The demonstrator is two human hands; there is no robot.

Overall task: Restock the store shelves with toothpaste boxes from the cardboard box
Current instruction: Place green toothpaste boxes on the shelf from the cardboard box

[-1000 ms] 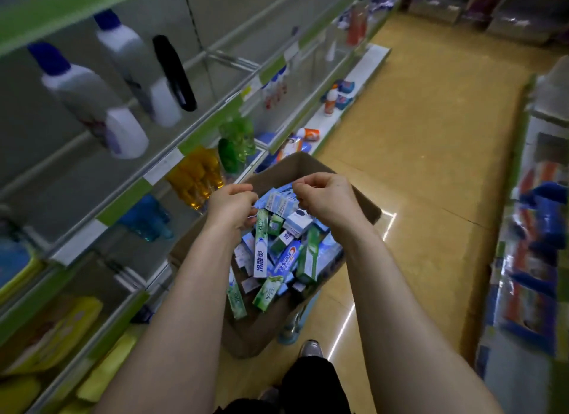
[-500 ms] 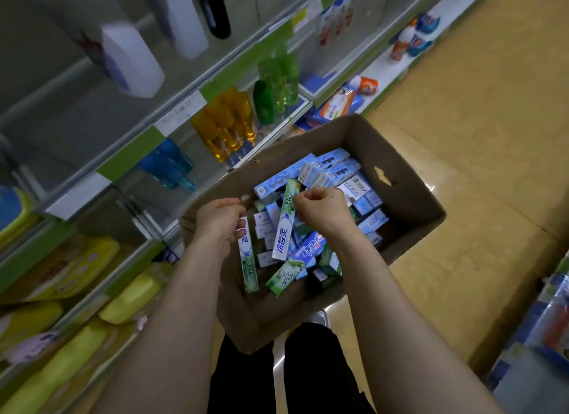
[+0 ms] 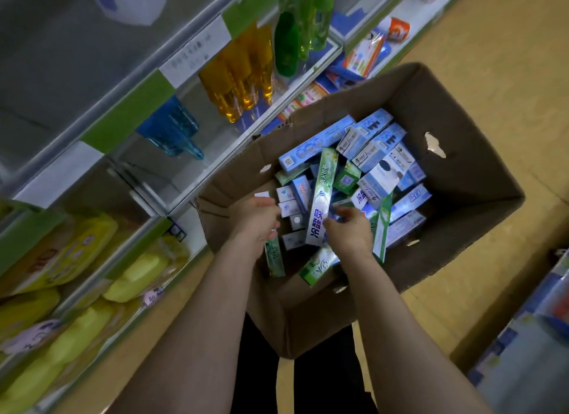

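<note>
Reaching down into the pile, the left hand [image 3: 257, 219] curls round a narrow green toothpaste box [image 3: 274, 258] whose end pokes out below the wrist. The right hand [image 3: 349, 233] appears to pinch the lower part of a long silver-and-green toothpaste box [image 3: 322, 195] lying tilted on the heap. Both cartons are inside the open brown cardboard box [image 3: 462, 179], among loose blue-and-white toothpaste boxes [image 3: 378, 154]. Best to lift each carton lengthwise, clear of its neighbours, so nothing snags or spills, then carry them left to the store shelves [image 3: 132, 108], where amber bottles [image 3: 243, 71] stand.
</note>
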